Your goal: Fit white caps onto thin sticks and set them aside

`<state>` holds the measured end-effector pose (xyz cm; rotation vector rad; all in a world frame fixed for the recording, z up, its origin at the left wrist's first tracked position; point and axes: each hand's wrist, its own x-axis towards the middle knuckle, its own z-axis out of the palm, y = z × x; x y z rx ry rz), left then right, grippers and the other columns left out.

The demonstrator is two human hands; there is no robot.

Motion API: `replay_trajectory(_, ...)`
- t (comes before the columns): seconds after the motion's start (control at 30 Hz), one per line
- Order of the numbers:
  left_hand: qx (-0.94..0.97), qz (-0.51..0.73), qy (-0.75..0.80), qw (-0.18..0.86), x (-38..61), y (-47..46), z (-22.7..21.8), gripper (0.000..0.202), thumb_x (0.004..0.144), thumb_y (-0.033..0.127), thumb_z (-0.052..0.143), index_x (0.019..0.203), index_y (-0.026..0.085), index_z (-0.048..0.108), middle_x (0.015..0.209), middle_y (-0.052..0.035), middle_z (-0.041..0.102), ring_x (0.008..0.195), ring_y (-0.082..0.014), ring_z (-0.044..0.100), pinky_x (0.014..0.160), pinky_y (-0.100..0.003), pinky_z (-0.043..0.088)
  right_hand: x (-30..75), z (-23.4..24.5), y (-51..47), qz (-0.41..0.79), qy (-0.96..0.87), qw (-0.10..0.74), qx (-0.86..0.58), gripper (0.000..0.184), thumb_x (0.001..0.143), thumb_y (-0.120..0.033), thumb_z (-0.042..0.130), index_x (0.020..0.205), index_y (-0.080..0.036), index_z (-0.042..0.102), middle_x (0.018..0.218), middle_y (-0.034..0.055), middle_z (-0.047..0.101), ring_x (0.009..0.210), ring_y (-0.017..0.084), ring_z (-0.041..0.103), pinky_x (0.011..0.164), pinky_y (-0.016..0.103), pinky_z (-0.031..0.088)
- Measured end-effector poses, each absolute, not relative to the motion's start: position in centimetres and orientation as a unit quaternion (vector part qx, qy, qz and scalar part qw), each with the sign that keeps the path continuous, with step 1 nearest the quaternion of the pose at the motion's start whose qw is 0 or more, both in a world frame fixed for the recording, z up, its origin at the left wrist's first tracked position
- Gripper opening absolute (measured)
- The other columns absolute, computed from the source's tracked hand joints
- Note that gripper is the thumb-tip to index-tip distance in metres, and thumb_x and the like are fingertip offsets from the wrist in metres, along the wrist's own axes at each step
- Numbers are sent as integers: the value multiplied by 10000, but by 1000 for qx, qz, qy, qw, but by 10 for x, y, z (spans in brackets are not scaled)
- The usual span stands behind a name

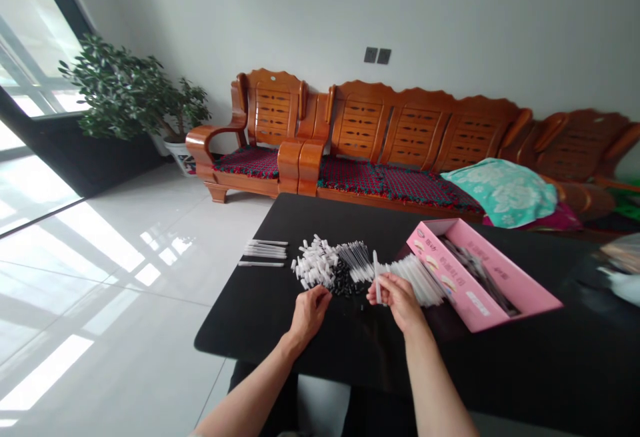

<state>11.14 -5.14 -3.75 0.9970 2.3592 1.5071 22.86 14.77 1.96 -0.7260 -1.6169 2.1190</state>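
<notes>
Right hand pinches a clear tube upright; left hand, curled, grip unclear, lies just beside black caps.

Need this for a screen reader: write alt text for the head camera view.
At a black table, the left hand rests by a heap of small white and black plastic parts; the right hand holds a thin white tube. An open pink box lies alongside, a wooden sofa behind.
</notes>
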Motion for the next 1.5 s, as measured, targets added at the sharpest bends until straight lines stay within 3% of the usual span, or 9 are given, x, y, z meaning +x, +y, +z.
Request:
replay_trajectory(0.23,344,496,793,81,104,-39,-28,215,888,274,536,800,166,699,671,-16,663,599,-133,579,604,-221,405,231,-4,144,853,-373,248,-267,278,626,-236,851,855,-143,725,677,32,730,604,159,702,565,237,583)
replay_trajectory(0.53,449,381,808,14,77,27,-15,212,869,149,535,917,195,737,941,-57,656,839,-168,606,767,-259,465,239,-21,153,855,-310,281,-307,187,663,-163,821,827,-165,730,666,25,731,601,146,705,570,209,599)
replay_trajectory(0.67,525,298,797,-1,74,49,-18,251,885,123,494,927,180,735,967,-82,637,940,-201,576,759,-269,464,242,-24,154,853,-318,282,-303,232,663,-174,826,873,-185,727,682,9,733,619,143,713,578,203,605)
replay_trajectory(0.87,609,208,765,-35,69,62,-24,238,899,97,463,843,148,689,926,-97,608,883,-209,549,733,-287,445,245,-25,156,858,-310,285,-295,221,676,-167,812,881,-186,732,687,9,734,627,145,714,582,211,609)
replay_trajectory(1.13,664,159,728,-61,63,58,-24,205,930,125,445,924,144,649,913,-94,606,850,-214,555,738,-305,421,244,-17,154,869,-282,274,-300,264,665,-160,816,916,-157,734,682,18,727,571,113,672,493,172,551)
replay_trajectory(1.5,742,84,652,-129,63,62,-17,210,959,184,436,884,137,627,862,-76,621,763,-184,570,683,-299,418,242,-15,151,872,-258,276,-311,271,638,-134,822,891,-156,728,663,16,715,528,96,629,460,166,520)
